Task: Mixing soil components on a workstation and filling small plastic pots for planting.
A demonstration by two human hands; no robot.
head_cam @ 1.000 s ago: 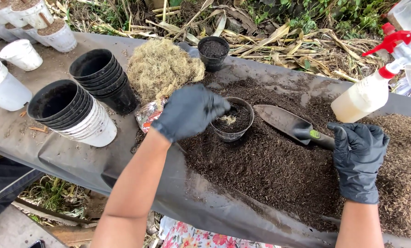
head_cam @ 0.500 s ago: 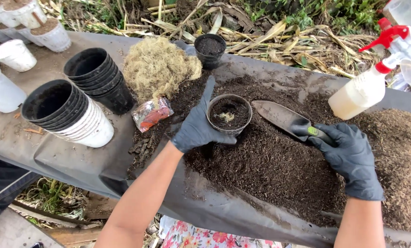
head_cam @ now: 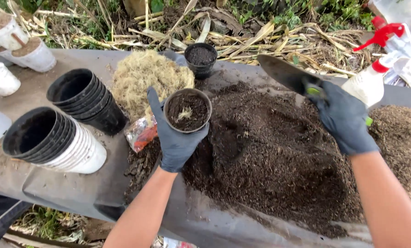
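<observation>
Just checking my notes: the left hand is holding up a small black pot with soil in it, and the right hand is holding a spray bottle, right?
Not quite. The left hand does hold the small black pot with soil in it, but the right hand holds a trowel, not the spray bottle, which lies behind it. The head view shows this.

Daylight is falling evenly over an outdoor potting bench, a dark grey sheet (head_cam: 58, 188) covering its top. Dry straw and corn-like leaves (head_cam: 242, 41) are lying tangled on the ground behind it, with green weeds (head_cam: 288, 16) growing among them. Grass (head_cam: 54, 222) is showing below the sheet's near edge.
</observation>
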